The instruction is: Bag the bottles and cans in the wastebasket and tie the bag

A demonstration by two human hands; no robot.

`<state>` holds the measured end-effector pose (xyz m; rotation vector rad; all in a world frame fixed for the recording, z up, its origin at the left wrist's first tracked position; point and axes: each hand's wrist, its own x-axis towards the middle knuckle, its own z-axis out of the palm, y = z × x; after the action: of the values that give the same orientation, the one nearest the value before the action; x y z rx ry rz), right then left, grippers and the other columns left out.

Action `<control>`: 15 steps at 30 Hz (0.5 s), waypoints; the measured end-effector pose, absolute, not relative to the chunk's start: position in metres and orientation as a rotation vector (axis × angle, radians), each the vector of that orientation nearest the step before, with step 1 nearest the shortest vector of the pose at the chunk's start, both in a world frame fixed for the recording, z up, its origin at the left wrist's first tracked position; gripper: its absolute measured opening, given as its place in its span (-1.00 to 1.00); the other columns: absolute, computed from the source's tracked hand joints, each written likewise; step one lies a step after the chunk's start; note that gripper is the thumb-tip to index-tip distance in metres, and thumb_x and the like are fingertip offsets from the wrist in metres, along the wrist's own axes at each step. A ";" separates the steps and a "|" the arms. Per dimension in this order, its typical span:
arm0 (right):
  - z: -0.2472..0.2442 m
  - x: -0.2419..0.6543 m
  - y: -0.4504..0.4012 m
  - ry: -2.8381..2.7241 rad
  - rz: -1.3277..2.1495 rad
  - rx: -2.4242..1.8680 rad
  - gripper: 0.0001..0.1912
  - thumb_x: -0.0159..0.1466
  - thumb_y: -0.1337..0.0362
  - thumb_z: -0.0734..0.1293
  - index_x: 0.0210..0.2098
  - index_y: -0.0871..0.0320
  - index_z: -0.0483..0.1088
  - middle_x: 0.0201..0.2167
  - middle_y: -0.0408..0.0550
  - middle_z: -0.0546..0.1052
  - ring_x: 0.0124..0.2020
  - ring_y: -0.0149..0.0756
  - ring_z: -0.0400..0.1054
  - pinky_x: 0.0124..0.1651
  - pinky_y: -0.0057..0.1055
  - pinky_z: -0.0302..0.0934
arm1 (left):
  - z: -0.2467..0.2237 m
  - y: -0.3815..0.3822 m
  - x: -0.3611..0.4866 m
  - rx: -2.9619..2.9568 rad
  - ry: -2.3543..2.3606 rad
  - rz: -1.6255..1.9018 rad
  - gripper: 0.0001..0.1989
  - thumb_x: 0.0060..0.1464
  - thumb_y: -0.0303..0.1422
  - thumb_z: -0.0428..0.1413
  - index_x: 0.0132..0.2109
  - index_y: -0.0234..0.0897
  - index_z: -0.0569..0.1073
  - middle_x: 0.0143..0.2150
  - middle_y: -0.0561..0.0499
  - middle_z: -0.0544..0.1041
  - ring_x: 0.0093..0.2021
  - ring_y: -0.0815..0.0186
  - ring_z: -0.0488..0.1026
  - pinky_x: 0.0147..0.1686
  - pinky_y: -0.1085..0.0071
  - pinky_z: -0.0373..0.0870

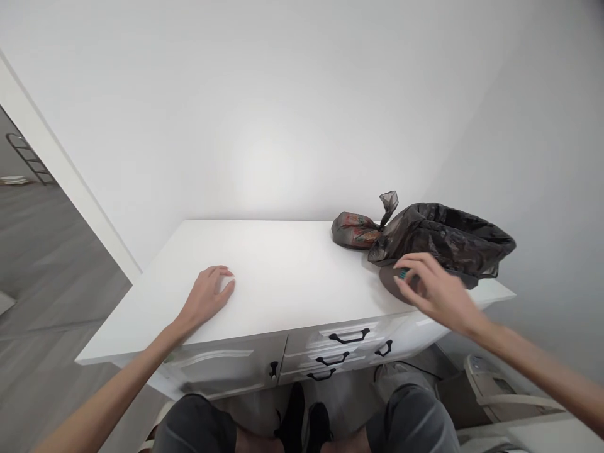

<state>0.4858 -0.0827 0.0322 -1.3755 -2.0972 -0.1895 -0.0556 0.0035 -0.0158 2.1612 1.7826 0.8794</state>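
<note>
My left hand (211, 290) rests on the left part of a white cabinet top (283, 270), fingers bent and thumb apart, with nothing in it. My right hand (431, 286) is over the right part, thumb and fingers curved with a gap between them. Beneath it lies a dark, rounded, flat thing (391, 286) like a cap's brim, with a bit of teal showing between my fingers. My hand partly hides it. Just behind sits a large black plastic bag (457, 236), its mouth gaping. Beside that is a smaller knotted dark bag (352, 231) with red and green packets showing through.
Drawers with black handles (349, 336) face me below the top. My knees and black shoes are underneath. A pale wall stands behind the cabinet. At lower right is a light-coloured chair or frame (504, 396). To the left, a doorway shows grey floor (51, 251) and a metal rack.
</note>
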 end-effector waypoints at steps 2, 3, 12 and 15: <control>-0.004 0.452 -0.067 -2.124 -0.071 -1.415 -0.58 0.48 -0.05 0.21 0.23 -0.09 0.40 0.18 0.12 0.47 -0.14 -0.08 0.56 -0.17 -0.12 0.52 | -0.020 0.008 -0.052 2.239 1.833 0.793 -0.44 0.25 0.05 -0.04 0.12 -0.25 0.49 0.34 -0.26 0.46 0.39 -0.14 0.32 0.35 -0.08 0.28; -0.021 0.435 -0.057 -2.159 -0.007 -1.418 -0.57 0.49 -0.05 0.19 0.24 -0.10 0.39 0.21 0.11 0.46 -0.04 -0.05 0.55 -0.07 -0.09 0.52 | -0.023 0.011 -0.050 2.267 1.865 0.738 -0.38 0.27 0.07 -0.07 0.21 -0.30 0.44 0.38 -0.30 0.42 0.43 -0.15 0.27 0.38 -0.10 0.24; -0.088 0.351 0.056 -2.383 0.276 -1.550 -0.19 0.52 -0.20 -0.09 0.56 0.15 -0.03 0.59 0.07 -0.03 0.60 -0.15 -0.20 0.60 -0.06 -0.30 | -0.036 0.060 -0.031 2.300 2.036 0.339 -0.16 0.38 0.09 -0.27 0.52 -0.47 0.12 0.59 -0.28 0.04 0.61 -0.08 -0.12 0.53 -0.07 -0.13; -0.085 0.341 0.086 -2.401 0.256 -1.628 -0.15 0.52 -0.21 -0.15 0.59 0.18 -0.13 0.61 0.05 -0.10 0.61 -0.19 -0.29 0.61 -0.07 -0.41 | -0.038 0.084 -0.023 2.297 2.055 0.298 -0.15 0.38 0.09 -0.29 0.54 -0.45 0.09 0.60 -0.24 -0.01 0.61 -0.07 -0.15 0.54 -0.08 -0.17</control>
<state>0.3414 0.0862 -0.0846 -1.6284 -2.4009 0.2558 -0.0233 0.0836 -0.0375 2.2965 2.0549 0.2984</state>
